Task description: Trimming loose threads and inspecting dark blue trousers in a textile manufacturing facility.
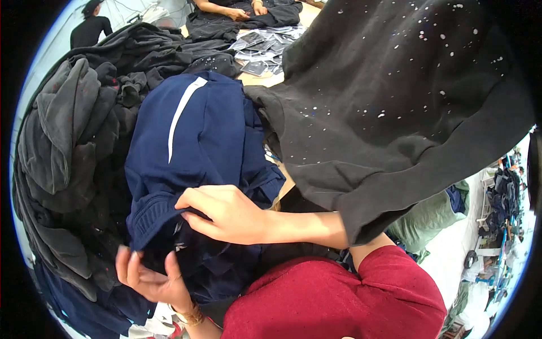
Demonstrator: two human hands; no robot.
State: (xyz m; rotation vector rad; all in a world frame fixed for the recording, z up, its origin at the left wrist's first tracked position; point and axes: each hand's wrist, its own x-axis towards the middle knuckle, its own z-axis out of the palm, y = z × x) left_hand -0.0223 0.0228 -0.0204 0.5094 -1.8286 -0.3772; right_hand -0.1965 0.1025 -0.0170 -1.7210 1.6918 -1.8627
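A navy garment (209, 130) with a white stripe and a gathered elastic band lies in front of me; whether it is shorts or trousers I cannot tell. My right hand (226, 214) pinches the edge of its band between thumb and fingers. Below and left of that band, my left hand (152, 279) is raised with its fingers apart, slightly blurred, holding nothing I can see. A gold bracelet circles the left wrist. Part of my right arm is hidden by a large charcoal cloth (389, 141) flecked with white lint.
Heaped dark grey cloth (62, 141) rises along the left side. Small flat dark packets (262, 48) lie piled on the table at the back, near another person's hands (245, 12) on dark fabric. A green cloth bundle (429, 220) sits to the right. A person in black (90, 28) is farther back.
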